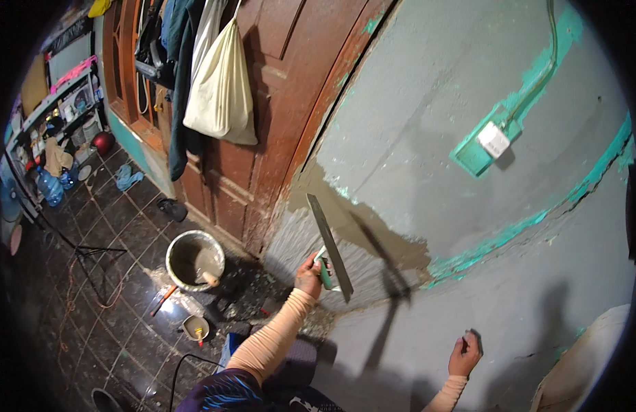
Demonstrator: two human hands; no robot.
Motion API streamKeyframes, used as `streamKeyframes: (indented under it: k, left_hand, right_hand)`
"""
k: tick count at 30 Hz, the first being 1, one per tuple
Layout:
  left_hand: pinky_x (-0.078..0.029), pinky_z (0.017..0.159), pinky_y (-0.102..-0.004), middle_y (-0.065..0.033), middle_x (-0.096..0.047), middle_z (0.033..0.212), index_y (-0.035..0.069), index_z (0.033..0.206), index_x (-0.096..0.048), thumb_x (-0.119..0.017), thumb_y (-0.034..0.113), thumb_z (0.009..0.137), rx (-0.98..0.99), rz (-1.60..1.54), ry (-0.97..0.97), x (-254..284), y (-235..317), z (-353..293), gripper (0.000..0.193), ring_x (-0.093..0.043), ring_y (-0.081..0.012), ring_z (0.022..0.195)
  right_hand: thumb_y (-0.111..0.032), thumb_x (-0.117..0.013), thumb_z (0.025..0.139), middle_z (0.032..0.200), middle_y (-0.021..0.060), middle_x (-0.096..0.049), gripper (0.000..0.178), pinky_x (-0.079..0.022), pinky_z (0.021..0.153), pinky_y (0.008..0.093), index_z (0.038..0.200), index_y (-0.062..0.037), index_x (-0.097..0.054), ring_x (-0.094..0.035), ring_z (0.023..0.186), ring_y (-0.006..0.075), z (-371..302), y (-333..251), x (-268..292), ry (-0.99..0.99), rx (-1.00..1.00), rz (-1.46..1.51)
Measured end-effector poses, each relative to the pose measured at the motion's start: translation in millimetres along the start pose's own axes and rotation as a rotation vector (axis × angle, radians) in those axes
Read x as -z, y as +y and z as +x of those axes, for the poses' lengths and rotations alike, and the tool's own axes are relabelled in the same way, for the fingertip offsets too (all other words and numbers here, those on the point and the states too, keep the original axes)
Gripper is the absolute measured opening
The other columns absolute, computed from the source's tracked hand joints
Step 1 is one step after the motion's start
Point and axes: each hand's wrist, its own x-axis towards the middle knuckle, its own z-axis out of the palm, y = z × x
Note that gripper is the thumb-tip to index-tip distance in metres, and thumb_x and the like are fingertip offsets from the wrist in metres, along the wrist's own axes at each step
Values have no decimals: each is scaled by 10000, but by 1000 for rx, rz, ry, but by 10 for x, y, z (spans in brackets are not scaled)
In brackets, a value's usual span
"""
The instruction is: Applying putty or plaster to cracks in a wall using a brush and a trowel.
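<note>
My left hand [308, 276] is closed round the green handle of a long plastering trowel [333, 257]. Its narrow steel blade stands tilted in front of the lower wall, beside the door frame; whether it touches the wall is hard to tell. Behind the blade, a band of wet grey plaster [325, 189] runs down to the right, above a paler, streaked patch [297, 237]. Out to the right, my right hand [467, 353] hovers before the grey wall with its fingers curled in, and nothing shows in it.
A bucket [172, 264] of grey mix with a tool handle stands at left, near a small tub [195, 328] and an orange-handled tool [164, 300]. A cloth bag [225, 89] hangs on the brown door [276, 103]. A tripod [81, 247] stands farther left. A socket box [494, 141] sits on the wall.
</note>
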Motion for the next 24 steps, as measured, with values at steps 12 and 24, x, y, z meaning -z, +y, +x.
streamKeyframes:
  k: [12,24]
  left_hand:
    - [-415,940,-353,-102,-558,1159,-9,1246,-452,-350,9,885,48,-19,168,1995,1452,-1550,376,-541,-228,1056]
    - [-469,886,-403,-145,-594,1095,-34,1185,-493,-356,-36,760,-62,-33,520,3664,2978,-1656,447,-589,-295,979]
  right_hand:
    - [-85,-615,799,801,68,-627,214,-500,576,249,995,-2,-590,-580,661,101,-1144,-922,-2592,-830,-159,747]
    - [-505,-548,800,1123,218,-570,595,-460,859,423,1199,-70,-481,-565,1015,361,-1903,-3976,-4949,-1295,-205,500]
